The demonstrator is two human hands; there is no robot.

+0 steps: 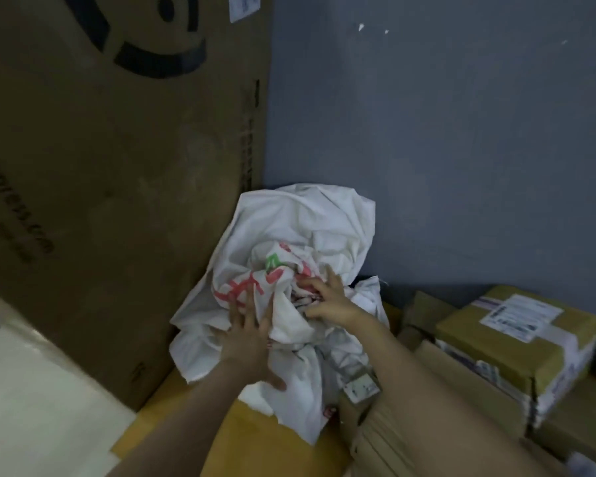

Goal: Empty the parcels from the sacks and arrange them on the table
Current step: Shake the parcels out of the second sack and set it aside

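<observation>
The crumpled white sack [300, 222] (red and green print on it) sits in the corner between a tall cardboard box [117, 166] and the wall [461, 132]. The left hand [246, 339] presses it with fingers spread wide; the right hand [327, 301] has its fingers curled into the folds. A labelled parcel [516, 325] lies near, to the right.

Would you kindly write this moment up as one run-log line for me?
left-hand grip: presses white sack | right-hand grip: holds its folds | labelled parcel: right of sack
</observation>
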